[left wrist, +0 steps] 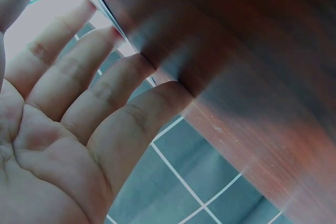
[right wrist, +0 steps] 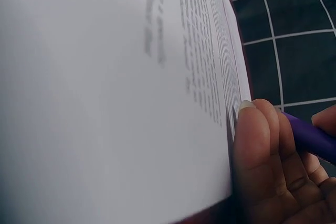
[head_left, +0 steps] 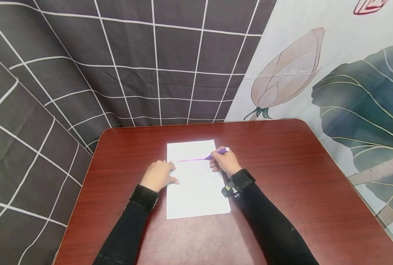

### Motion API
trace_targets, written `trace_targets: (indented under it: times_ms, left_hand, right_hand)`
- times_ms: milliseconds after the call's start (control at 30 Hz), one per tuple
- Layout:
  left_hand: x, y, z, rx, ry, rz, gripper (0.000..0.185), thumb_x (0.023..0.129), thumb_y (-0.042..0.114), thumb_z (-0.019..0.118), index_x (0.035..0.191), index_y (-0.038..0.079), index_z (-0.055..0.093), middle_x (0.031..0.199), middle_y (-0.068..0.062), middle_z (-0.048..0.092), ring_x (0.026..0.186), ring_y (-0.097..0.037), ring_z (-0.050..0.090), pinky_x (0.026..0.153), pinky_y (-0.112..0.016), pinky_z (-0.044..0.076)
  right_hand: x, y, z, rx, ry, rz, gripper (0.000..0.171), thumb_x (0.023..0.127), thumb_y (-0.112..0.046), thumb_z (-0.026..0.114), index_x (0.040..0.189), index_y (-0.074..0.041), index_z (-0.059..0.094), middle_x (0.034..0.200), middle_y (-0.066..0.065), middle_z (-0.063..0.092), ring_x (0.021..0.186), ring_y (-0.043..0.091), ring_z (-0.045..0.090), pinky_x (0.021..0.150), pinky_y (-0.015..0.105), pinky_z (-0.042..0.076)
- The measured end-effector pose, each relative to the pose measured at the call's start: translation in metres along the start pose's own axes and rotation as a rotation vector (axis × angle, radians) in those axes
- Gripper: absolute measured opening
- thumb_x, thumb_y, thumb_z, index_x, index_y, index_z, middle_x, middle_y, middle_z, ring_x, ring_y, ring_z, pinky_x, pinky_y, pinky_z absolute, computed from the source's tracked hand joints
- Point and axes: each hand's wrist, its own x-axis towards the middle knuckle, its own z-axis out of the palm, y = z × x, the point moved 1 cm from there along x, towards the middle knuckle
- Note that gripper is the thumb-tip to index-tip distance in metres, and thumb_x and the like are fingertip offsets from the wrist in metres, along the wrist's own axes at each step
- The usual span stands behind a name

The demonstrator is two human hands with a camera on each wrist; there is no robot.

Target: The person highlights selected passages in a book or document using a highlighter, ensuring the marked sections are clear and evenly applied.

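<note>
Head view: my right hand [head_left: 227,162] grips the pen [head_left: 217,152] at the paper's [head_left: 196,195] right edge; my left hand [head_left: 158,176] lies flat on its left edge, bare table [head_left: 299,176] all round.

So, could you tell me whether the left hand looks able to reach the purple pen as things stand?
Probably yes: the left hand rests on the sheet of paper, nothing lies between, though the right hand grips the purple pen.

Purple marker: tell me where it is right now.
In the head view the purple marker is pinched in the right hand, its tip on the upper right part of the white sheet at the middle of the red-brown table.
</note>
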Motion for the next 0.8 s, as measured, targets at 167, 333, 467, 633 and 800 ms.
trace_targets:
  times_ms: [167,333,467,633,800]
  left_hand:
    - [-0.008,0.016,-0.018,-0.003,-0.025,-0.018,0.055,0.085,0.033,0.103,0.130,0.009,0.085,0.129,-0.018,0.085,0.116,-0.038,0.080,0.105,-0.057,0.066]
    - [-0.012,0.020,-0.022,0.014,-0.037,-0.019,0.055,0.088,0.034,0.101,0.133,0.009,0.083,0.132,-0.017,0.084,0.123,-0.039,0.079,0.109,-0.055,0.065]
    - [-0.013,0.018,-0.022,0.015,-0.033,-0.021,0.055,0.088,0.035,0.101,0.134,0.009,0.083,0.134,-0.016,0.084,0.126,-0.039,0.079,0.111,-0.055,0.064]
    - [-0.014,0.019,-0.022,0.016,-0.028,-0.015,0.055,0.088,0.035,0.101,0.134,0.009,0.083,0.135,-0.017,0.084,0.127,-0.040,0.079,0.111,-0.056,0.064]
    - [-0.015,0.022,-0.021,0.003,-0.024,-0.010,0.055,0.087,0.034,0.101,0.133,0.008,0.083,0.135,-0.018,0.083,0.129,-0.041,0.078,0.111,-0.057,0.064]
  right_hand:
    - [-0.002,0.000,-0.006,0.015,-0.004,-0.006,0.015,0.107,-0.018,0.065,0.108,-0.003,0.064,0.081,0.006,0.078,0.067,0.011,0.075,0.063,0.024,0.066]
    - [-0.004,-0.001,-0.011,0.011,-0.002,-0.004,0.015,0.107,-0.017,0.065,0.109,-0.002,0.064,0.082,0.007,0.078,0.068,0.012,0.075,0.063,0.024,0.066]
    - [-0.005,-0.002,-0.014,0.001,0.000,-0.007,0.016,0.108,-0.018,0.065,0.112,-0.002,0.066,0.084,0.007,0.078,0.070,0.012,0.075,0.064,0.024,0.066]
    - [-0.005,0.001,-0.018,0.014,0.000,-0.007,0.016,0.107,-0.018,0.065,0.112,-0.002,0.066,0.084,0.006,0.077,0.070,0.012,0.075,0.065,0.025,0.067]
    - [-0.006,0.004,-0.023,0.016,0.007,-0.001,0.016,0.107,-0.018,0.065,0.113,-0.003,0.064,0.083,0.004,0.076,0.069,0.010,0.074,0.064,0.026,0.067]
